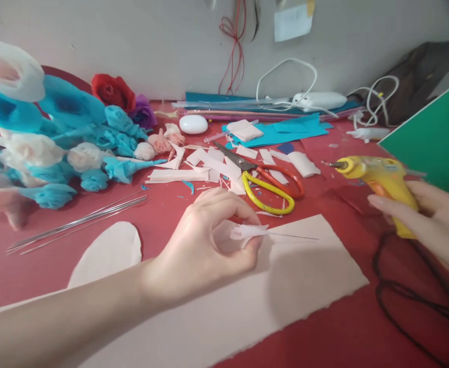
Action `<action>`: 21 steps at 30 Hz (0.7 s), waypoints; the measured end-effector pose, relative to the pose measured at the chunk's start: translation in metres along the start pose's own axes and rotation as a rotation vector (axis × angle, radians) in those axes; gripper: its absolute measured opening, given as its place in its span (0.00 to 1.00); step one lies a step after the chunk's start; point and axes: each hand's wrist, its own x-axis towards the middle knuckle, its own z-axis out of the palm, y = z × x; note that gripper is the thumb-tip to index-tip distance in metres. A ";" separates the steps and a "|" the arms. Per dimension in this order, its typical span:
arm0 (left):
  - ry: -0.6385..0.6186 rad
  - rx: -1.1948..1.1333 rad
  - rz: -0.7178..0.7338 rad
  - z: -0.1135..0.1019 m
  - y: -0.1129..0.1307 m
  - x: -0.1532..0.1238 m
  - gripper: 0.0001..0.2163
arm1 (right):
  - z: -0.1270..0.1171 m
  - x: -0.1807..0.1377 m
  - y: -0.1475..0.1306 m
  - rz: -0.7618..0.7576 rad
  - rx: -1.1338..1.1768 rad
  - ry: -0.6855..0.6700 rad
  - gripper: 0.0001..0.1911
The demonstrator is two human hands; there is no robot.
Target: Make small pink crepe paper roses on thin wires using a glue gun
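Over the pale paper strip (304, 276) near the worktop's (163, 214) front edge, your left hand (205, 240) pinches a paper tuft (247, 232) on a thin wire (293, 236). The wire's long axis runs right toward your right hand (434, 225), which grips the yellow glue gun (377, 176), nozzle aimed left. Scissors (270, 186) lie beyond.

I see small white crepe-paper tuft on thin silver wire (247, 232) at left hand (205, 240) fingertips. Under that hand: long pale-pink crepe paper strip (304, 276), plain red table cover (163, 220). In right hand (434, 225): yellow plastic glue gun (381, 179), orange trigger. Beyond left hand: steel scissors with yellow and orange handle loops (270, 191). Far left of it: turquoise and white paper roses (55, 143).
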 end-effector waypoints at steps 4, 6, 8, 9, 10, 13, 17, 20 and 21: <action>-0.015 0.031 -0.003 -0.001 0.002 0.001 0.03 | -0.002 0.015 0.011 0.147 -0.064 -0.088 0.20; -0.020 0.043 -0.013 -0.001 0.003 0.002 0.03 | 0.002 0.020 0.020 0.122 -0.094 -0.097 0.23; -0.025 0.044 -0.017 -0.001 0.003 0.001 0.03 | 0.007 0.024 0.028 0.086 -0.113 -0.104 0.22; -0.029 0.043 -0.017 -0.001 0.002 0.001 0.03 | 0.008 0.025 0.030 0.068 -0.120 -0.099 0.21; -0.031 0.040 -0.012 -0.001 0.002 0.000 0.03 | 0.008 0.026 0.030 0.055 -0.127 -0.081 0.20; -0.031 0.036 -0.001 0.000 0.000 0.000 0.02 | 0.001 0.018 0.014 0.024 -0.139 0.078 0.18; -0.032 0.022 -0.017 0.000 0.000 -0.001 0.02 | -0.018 -0.017 -0.041 -0.254 0.069 0.282 0.10; -0.035 0.004 -0.013 0.000 0.002 -0.001 0.03 | -0.022 -0.039 -0.084 -0.624 0.277 0.095 0.08; -0.039 -0.002 -0.012 -0.001 0.002 -0.001 0.03 | -0.020 -0.042 -0.095 -0.675 0.303 0.033 0.09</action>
